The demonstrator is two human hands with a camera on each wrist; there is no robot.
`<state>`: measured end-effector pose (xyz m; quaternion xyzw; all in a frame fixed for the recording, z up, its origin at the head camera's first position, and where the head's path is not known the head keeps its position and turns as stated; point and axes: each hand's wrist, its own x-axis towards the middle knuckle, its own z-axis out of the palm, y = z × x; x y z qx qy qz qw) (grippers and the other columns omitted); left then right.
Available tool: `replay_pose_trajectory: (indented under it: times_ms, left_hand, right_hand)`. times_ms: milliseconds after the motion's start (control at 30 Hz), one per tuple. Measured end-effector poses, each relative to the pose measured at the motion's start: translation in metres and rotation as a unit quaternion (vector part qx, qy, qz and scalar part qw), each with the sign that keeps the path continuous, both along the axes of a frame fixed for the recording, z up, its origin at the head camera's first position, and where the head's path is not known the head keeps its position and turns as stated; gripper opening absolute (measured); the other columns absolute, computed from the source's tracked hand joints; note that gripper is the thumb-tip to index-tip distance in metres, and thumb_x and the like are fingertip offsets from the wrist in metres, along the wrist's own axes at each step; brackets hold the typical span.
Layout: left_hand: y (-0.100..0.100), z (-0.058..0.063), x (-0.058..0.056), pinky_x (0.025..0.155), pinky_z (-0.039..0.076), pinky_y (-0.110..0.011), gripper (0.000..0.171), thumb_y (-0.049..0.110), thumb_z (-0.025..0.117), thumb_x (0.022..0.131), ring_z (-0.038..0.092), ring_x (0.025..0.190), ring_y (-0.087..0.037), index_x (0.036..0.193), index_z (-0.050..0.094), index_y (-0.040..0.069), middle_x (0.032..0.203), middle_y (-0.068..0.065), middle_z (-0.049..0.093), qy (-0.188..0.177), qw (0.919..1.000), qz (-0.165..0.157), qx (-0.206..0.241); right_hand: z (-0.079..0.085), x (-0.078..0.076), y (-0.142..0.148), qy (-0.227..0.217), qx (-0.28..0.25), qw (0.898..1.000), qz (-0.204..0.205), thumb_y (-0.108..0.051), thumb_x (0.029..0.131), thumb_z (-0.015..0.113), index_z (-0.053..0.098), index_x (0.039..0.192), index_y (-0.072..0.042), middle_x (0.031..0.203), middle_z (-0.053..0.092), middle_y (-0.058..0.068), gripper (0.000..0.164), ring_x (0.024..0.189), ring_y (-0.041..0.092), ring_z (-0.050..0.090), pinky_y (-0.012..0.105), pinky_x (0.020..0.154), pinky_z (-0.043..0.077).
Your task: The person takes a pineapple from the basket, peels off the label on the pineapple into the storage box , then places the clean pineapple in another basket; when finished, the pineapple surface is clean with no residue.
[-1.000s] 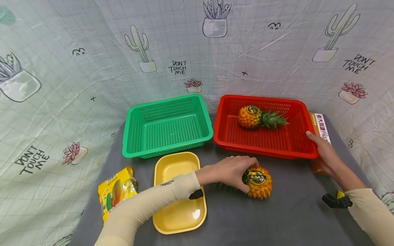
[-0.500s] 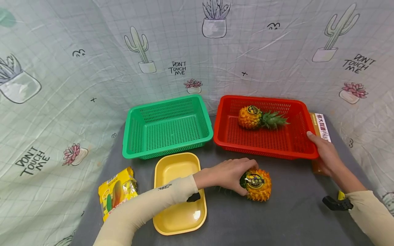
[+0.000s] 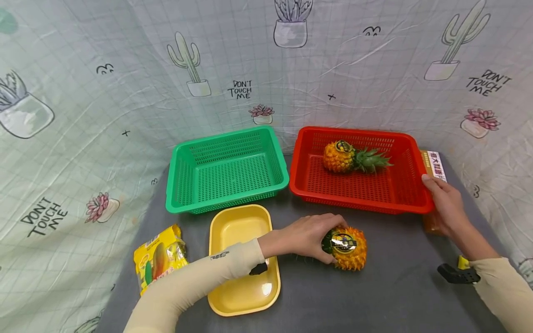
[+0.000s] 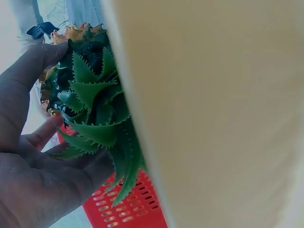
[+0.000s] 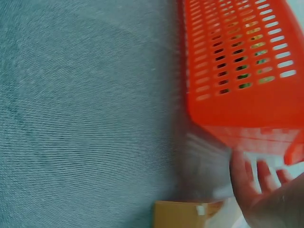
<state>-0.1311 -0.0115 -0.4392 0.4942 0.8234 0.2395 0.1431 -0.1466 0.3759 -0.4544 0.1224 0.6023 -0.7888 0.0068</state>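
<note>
Changed little at lower centre over the last second: kept the left hand point(image 3: 306, 236) curled round the lower pineapple point(image 3: 355, 252), near its leafy end, just right of the yellow tray point(image 3: 241, 226) and below the red basket point(image 3: 362, 201). Showed in the left wrist view the thumb and fingers on either side of the fruit, with green leaves point(image 4: 95, 130) spreading toward the palm. Turned the fruit slightly at most; could not tell any lift off the grey table point(image 3: 387, 291). Changed more at middle right: slid the right hand point(image 3: 449, 206) a little outward, bringing the thumb from over the red rim to its outer edge. Gripped nothing firmly there, to judge by the loose, extended fingers in the right wrist view; could not tell a light touch from a narrow gap. Left the second pineapple point(image 3: 338, 157) lying inside the red basket, right of centre. Seemed, on balance, to loosen the steadying of that basket while hardly advancing the lower pineapple, held outside both the red basket and the green basket point(image 3: 225, 200).
</note>
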Motion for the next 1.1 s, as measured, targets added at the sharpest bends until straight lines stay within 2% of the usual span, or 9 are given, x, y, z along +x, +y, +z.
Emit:
replay_pose_trajectory:
  times_ms: [67, 167, 233, 333, 400, 567, 767, 933, 1100]
  left_hand:
    - [0.0, 0.0, 0.0, 0.089, 0.047, -0.017, 0.076, 0.037, 0.093, 0.081, 0.056, 0.109, -0.002, 0.142, 0.054, 0.016, 0.13, 0.003, 0.06, 0.006, 1.0, 0.0, -0.002]
    - [0.0, 0.0, -0.001, 0.089, 0.047, -0.017, 0.076, 0.038, 0.093, 0.081, 0.057, 0.109, -0.002, 0.142, 0.054, 0.016, 0.13, 0.003, 0.06, 0.011, 0.9999, 0.001, -0.004]
    - [-0.001, 0.0, 0.0, 0.089, 0.047, -0.018, 0.076, 0.038, 0.093, 0.081, 0.057, 0.109, -0.003, 0.142, 0.054, 0.016, 0.13, 0.003, 0.06, 0.01, 0.9999, 0.001, -0.004]
    - [-0.001, -0.001, 0.0, 0.089, 0.047, -0.017, 0.076, 0.038, 0.093, 0.081, 0.056, 0.109, -0.002, 0.142, 0.054, 0.017, 0.13, 0.004, 0.06, 0.003, 1.0, 0.001, -0.003]
    - [-0.002, -0.002, 0.001, 0.088, 0.047, -0.017, 0.075, 0.038, 0.093, 0.081, 0.056, 0.109, -0.001, 0.142, 0.054, 0.017, 0.13, 0.004, 0.06, -0.001, 1.0, 0.001, -0.002]
    - [-0.002, -0.005, 0.003, 0.088, 0.047, -0.017, 0.075, 0.038, 0.093, 0.081, 0.056, 0.108, -0.001, 0.141, 0.054, 0.017, 0.129, 0.004, 0.06, 0.001, 1.0, 0.002, 0.005]
    - [-0.002, -0.01, 0.006, 0.085, 0.048, -0.017, 0.076, 0.041, 0.094, 0.079, 0.057, 0.104, -0.001, 0.14, 0.054, 0.018, 0.128, 0.004, 0.06, 0.011, 0.9998, 0.011, 0.011]
    - [-0.002, -0.011, 0.004, 0.082, 0.049, -0.017, 0.074, 0.041, 0.093, 0.079, 0.057, 0.101, -0.001, 0.139, 0.055, 0.019, 0.126, 0.005, 0.06, 0.004, 0.9995, 0.02, 0.022]
    - [-0.003, -0.01, 0.003, 0.082, 0.049, -0.017, 0.073, 0.041, 0.093, 0.079, 0.057, 0.1, 0.0, 0.138, 0.056, 0.018, 0.124, 0.005, 0.061, 0.002, 0.9993, 0.019, 0.032]
  right_hand:
    - [0.006, 0.001, -0.003, 0.037, 0.016, 0.998, -0.042, -0.022, 0.107, 0.066, 0.068, 0.125, -0.024, 0.103, 0.071, -0.011, 0.019, 0.086, 0.003, 0.068, 0.02, 0.067, 0.057]
    - [0.017, 0.005, -0.008, 0.101, 0.042, 0.99, -0.085, -0.018, 0.107, 0.065, 0.071, 0.129, -0.02, 0.113, 0.069, -0.009, 0.023, 0.096, 0.001, 0.067, 0.016, 0.071, 0.055]
    - [0.025, 0.008, -0.01, 0.138, 0.057, 0.985, -0.09, -0.015, 0.108, 0.063, 0.069, 0.137, -0.016, 0.126, 0.067, -0.007, 0.03, 0.107, 0.003, 0.066, 0.017, 0.077, 0.055]
    - [0.036, 0.014, -0.017, 0.186, 0.077, 0.976, -0.086, -0.011, 0.108, 0.062, 0.064, 0.145, -0.007, 0.136, 0.064, 0.002, 0.038, 0.115, 0.008, 0.065, 0.019, 0.083, 0.053]
    - [0.043, 0.017, -0.022, 0.209, 0.112, 0.968, -0.075, -0.009, 0.107, 0.061, 0.061, 0.148, -0.004, 0.139, 0.064, 0.004, 0.041, 0.118, 0.011, 0.065, 0.019, 0.085, 0.052]
    - [0.058, 0.031, -0.041, 0.249, 0.239, 0.938, -0.009, -0.002, 0.107, 0.058, 0.056, 0.151, -0.001, 0.138, 0.067, 0.006, 0.045, 0.119, 0.013, 0.065, 0.017, 0.089, 0.051]
    - [0.067, 0.051, -0.067, 0.273, 0.328, 0.898, 0.106, 0.011, 0.102, 0.058, 0.05, 0.157, -0.004, 0.139, 0.064, 0.014, 0.057, 0.122, 0.013, 0.064, 0.016, 0.093, 0.05]
    - [0.064, 0.064, -0.088, 0.279, 0.359, 0.872, 0.18, 0.011, 0.098, 0.066, 0.049, 0.158, -0.012, 0.142, 0.062, 0.013, 0.067, 0.127, 0.014, 0.062, 0.017, 0.098, 0.048]
    - [0.041, 0.072, -0.106, 0.303, 0.346, 0.85, 0.257, 0.013, 0.09, 0.075, 0.043, 0.161, -0.009, 0.15, 0.057, 0.014, 0.081, 0.134, 0.021, 0.057, 0.023, 0.1, 0.05]
